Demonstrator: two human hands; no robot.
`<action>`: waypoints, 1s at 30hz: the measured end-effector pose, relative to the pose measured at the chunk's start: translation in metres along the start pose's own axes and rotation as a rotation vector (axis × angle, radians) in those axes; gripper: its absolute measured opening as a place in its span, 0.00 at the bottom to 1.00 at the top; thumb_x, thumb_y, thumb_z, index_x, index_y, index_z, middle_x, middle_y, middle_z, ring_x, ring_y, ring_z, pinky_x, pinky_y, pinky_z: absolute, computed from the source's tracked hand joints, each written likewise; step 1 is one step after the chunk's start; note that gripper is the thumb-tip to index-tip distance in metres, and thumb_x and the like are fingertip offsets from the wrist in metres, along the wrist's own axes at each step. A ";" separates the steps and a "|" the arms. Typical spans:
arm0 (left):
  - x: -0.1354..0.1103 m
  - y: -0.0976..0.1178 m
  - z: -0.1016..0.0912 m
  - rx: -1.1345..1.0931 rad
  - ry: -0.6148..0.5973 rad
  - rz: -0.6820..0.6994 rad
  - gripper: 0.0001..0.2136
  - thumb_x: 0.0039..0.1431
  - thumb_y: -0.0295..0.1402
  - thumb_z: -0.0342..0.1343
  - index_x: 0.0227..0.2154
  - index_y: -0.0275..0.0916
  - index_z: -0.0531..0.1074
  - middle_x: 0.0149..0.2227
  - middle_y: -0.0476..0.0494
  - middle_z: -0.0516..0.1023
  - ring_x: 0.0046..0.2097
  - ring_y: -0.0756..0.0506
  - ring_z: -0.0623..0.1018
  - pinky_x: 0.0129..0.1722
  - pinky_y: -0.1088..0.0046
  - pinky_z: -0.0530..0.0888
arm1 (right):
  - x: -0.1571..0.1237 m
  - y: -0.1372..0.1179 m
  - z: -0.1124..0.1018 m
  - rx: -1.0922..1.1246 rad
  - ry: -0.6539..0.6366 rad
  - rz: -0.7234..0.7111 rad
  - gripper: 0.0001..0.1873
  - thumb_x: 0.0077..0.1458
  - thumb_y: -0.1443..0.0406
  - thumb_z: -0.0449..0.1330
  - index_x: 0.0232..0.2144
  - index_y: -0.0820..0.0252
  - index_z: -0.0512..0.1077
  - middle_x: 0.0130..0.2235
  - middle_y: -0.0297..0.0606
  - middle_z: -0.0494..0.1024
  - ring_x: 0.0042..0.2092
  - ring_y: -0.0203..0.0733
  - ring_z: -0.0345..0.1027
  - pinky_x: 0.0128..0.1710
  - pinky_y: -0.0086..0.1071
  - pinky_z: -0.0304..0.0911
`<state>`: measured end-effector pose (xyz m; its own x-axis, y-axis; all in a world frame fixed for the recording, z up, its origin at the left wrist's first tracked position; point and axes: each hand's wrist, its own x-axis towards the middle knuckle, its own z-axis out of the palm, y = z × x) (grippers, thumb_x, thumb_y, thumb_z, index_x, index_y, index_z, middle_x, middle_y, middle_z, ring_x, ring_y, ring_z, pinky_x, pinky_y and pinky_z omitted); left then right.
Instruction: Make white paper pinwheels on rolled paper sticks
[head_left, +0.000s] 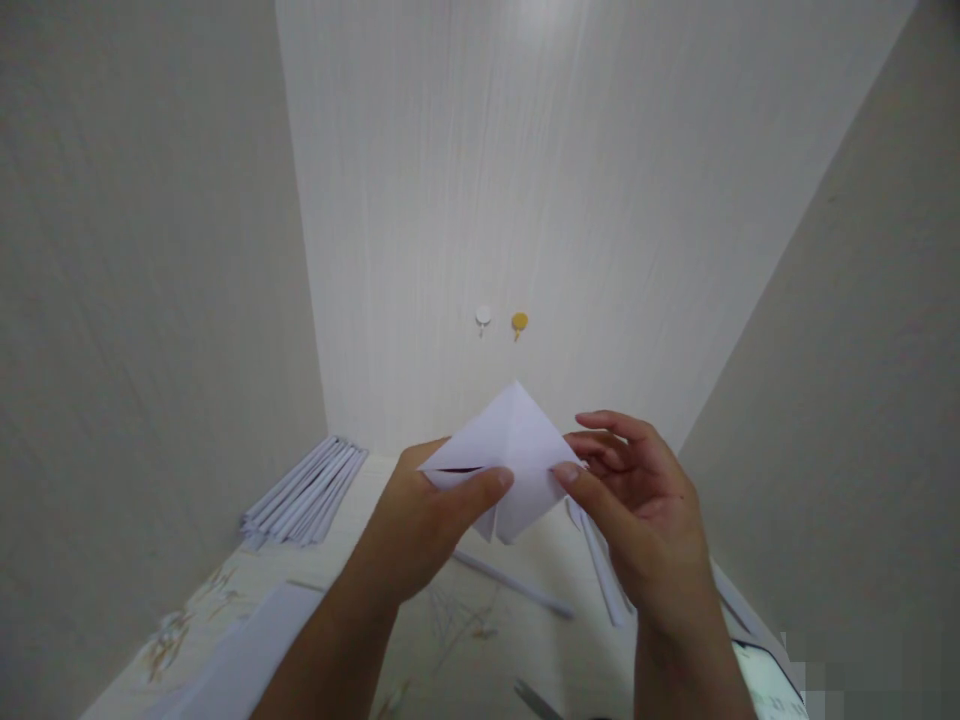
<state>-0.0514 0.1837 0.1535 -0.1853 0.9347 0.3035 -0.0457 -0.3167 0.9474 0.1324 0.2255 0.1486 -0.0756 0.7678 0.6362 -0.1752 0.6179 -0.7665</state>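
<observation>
A folded sheet of white paper (517, 440) with a pointed top is held up above the table in both hands. My left hand (427, 520) grips its left side, the thumb lying across the front near the middle; its other fingers are hidden behind the paper. A dark slit shows between two layers by that thumb. With thumb and forefinger, my right hand (637, 500) pinches the right corner, while its other fingers are raised and spread. Loose flaps hang at the bottom of the paper.
A pile of rolled white paper sticks (307, 490) lies at the back left. Below the hands are a single paper stick (514, 583) and a scissors-like metal tip (534, 700). White paper sheets (240, 650) lie left, a phone (769, 680) right. Two hooks (519, 322) are on the back wall.
</observation>
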 end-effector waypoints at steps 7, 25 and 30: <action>0.006 -0.005 0.000 -0.357 0.061 -0.013 0.12 0.48 0.36 0.71 0.33 0.34 0.82 0.32 0.40 0.85 0.32 0.44 0.80 0.35 0.70 0.75 | -0.004 0.002 0.005 -0.086 0.032 -0.032 0.09 0.54 0.66 0.72 0.39 0.50 0.82 0.36 0.35 0.83 0.37 0.40 0.76 0.37 0.31 0.73; 0.004 -0.001 0.009 -0.343 0.168 0.057 0.14 0.49 0.37 0.70 0.38 0.35 0.82 0.34 0.40 0.85 0.33 0.43 0.80 0.33 0.70 0.76 | -0.008 -0.005 0.011 -0.038 -0.025 0.017 0.14 0.56 0.67 0.69 0.45 0.47 0.82 0.37 0.35 0.81 0.35 0.39 0.75 0.32 0.31 0.74; 0.002 0.001 0.009 -0.366 0.155 0.032 0.13 0.48 0.37 0.71 0.35 0.36 0.83 0.34 0.41 0.85 0.32 0.43 0.81 0.34 0.69 0.77 | -0.007 -0.011 0.004 -0.183 -0.194 -0.078 0.11 0.63 0.68 0.61 0.37 0.50 0.84 0.38 0.38 0.81 0.40 0.42 0.74 0.37 0.33 0.69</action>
<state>-0.0435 0.1869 0.1559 -0.3372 0.8966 0.2872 -0.3793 -0.4086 0.8302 0.1304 0.2130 0.1529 -0.2589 0.6808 0.6851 -0.0091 0.7076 -0.7066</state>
